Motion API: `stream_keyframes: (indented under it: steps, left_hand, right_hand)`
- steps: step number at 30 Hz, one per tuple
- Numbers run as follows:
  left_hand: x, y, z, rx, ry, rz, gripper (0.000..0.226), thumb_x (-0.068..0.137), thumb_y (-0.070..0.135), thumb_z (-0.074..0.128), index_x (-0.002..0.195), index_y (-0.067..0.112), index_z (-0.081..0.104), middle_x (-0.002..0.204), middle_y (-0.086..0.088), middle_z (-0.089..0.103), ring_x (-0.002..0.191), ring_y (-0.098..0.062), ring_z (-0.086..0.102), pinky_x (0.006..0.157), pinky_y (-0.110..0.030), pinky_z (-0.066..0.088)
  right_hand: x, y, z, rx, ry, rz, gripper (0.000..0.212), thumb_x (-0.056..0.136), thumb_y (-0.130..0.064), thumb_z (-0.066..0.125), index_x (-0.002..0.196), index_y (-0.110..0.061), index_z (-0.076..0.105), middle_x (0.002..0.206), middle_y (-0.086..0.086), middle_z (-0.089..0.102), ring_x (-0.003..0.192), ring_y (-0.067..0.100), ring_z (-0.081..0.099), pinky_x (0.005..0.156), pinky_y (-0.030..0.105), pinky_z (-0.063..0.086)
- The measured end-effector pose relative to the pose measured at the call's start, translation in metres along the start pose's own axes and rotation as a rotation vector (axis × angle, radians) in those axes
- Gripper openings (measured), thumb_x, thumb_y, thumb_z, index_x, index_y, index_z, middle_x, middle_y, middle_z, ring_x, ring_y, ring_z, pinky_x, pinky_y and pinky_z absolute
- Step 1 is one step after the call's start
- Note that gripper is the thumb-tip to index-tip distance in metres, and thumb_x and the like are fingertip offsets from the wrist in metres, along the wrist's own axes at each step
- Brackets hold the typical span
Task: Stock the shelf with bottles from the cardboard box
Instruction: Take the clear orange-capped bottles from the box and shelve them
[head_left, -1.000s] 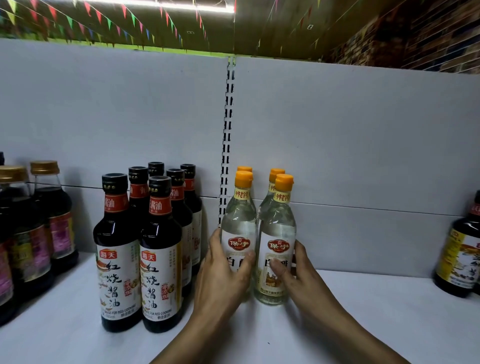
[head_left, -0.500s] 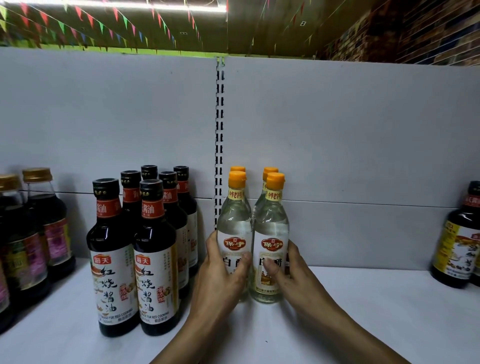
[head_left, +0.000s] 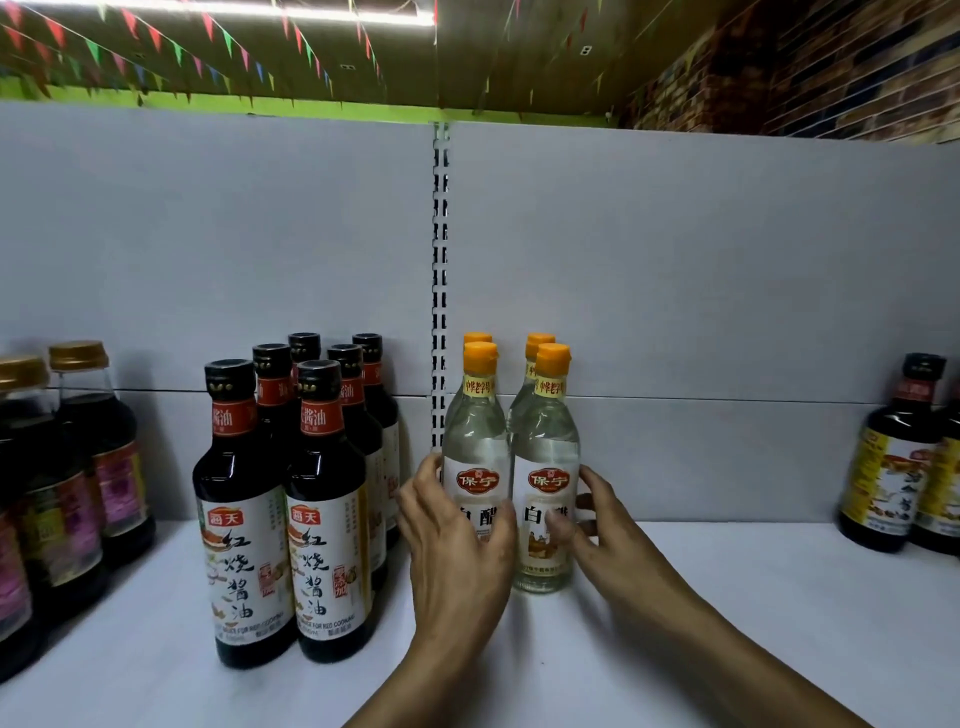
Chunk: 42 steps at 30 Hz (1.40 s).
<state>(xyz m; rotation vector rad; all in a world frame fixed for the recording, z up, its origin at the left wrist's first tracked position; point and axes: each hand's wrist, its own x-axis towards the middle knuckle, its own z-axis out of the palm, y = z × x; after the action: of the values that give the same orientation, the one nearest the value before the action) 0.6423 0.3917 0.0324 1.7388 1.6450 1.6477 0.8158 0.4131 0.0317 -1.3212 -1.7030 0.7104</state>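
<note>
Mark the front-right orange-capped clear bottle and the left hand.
Front-right orange-capped clear bottle (head_left: 545, 441): head view, clear shoulder.
Left hand (head_left: 457, 561): head view, back of hand.

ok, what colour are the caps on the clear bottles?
Orange, on all four clear bottles; the head view shows the caps plainly.

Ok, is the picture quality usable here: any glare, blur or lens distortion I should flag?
Head view: ceiling strip light blown out, shelf evenly lit; wide-angle bowing curves the back panel along its top edge and tilts the gold-capped bottles at the left edge, which look soft; front soy sauce labels sharp; left hand and right hand grip the front clear bottles, the right's fingers slightly smeared.
</note>
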Motion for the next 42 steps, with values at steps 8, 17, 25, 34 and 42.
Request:
stream_keyframes:
  steps: [8, 17, 25, 34, 42]
  left_hand:
    - [-0.016, 0.015, 0.0, -0.067, 0.062, 0.171, 0.047, 0.086, 0.024, 0.071, 0.124, 0.022, 0.043, 0.121, 0.003, 0.035, 0.114, -0.018, 0.039, 0.098, -0.042, 0.048]
    - [-0.035, 0.028, 0.004, -0.26, -0.248, 0.327, 0.024, 0.093, 0.026, 0.059, 0.118, 0.023, 0.057, 0.115, 0.004, 0.057, 0.11, -0.015, 0.056, 0.093, -0.042, 0.052]
    - [-0.07, 0.049, 0.005, -0.248, -0.574, 0.568, 0.028, 0.096, 0.032, 0.066, 0.123, 0.027, 0.059, 0.119, 0.009, 0.059, 0.115, -0.013, 0.054, 0.089, -0.046, 0.055]
    - [-0.154, 0.088, 0.003, -0.229, -0.842, 0.807, 0.038, 0.096, 0.039, 0.062, 0.133, 0.032, 0.056, 0.13, 0.01, 0.051, 0.133, -0.01, 0.035, 0.095, -0.025, 0.041]
    - [-0.285, 0.091, 0.053, -0.189, -1.18, 0.834, 0.043, 0.099, 0.041, 0.058, 0.139, 0.027, 0.052, 0.132, 0.004, 0.048, 0.131, -0.014, 0.035, 0.098, -0.02, 0.029]
  right_hand:
    - [-0.034, -0.024, -0.007, -0.143, 0.104, 0.113, 0.075, 0.097, -0.055, 0.054, 0.158, -0.039, 0.012, 0.161, 0.0, 0.033, 0.131, 0.017, 0.054, 0.105, 0.033, 0.047]
    - [-0.107, -0.056, -0.009, -0.202, 0.226, 0.203, 0.071, 0.096, -0.06, 0.052, 0.155, -0.044, 0.017, 0.151, -0.009, 0.039, 0.125, 0.006, 0.052, 0.108, 0.034, 0.047]
    - [-0.206, -0.064, -0.026, -0.238, 0.413, 0.311, 0.059, 0.099, -0.051, 0.054, 0.152, -0.044, 0.03, 0.145, -0.013, 0.044, 0.123, 0.005, 0.052, 0.103, 0.028, 0.044]
    - [-0.311, -0.038, -0.052, -0.216, 0.603, 0.444, 0.054, 0.1, -0.044, 0.057, 0.15, -0.037, 0.038, 0.136, -0.006, 0.051, 0.117, 0.008, 0.058, 0.1, 0.036, 0.053]
    - [-0.422, 0.019, -0.061, -0.11, 0.642, 0.694, 0.052, 0.103, -0.041, 0.053, 0.153, -0.032, 0.038, 0.129, -0.016, 0.053, 0.119, 0.001, 0.055, 0.103, 0.033, 0.051]
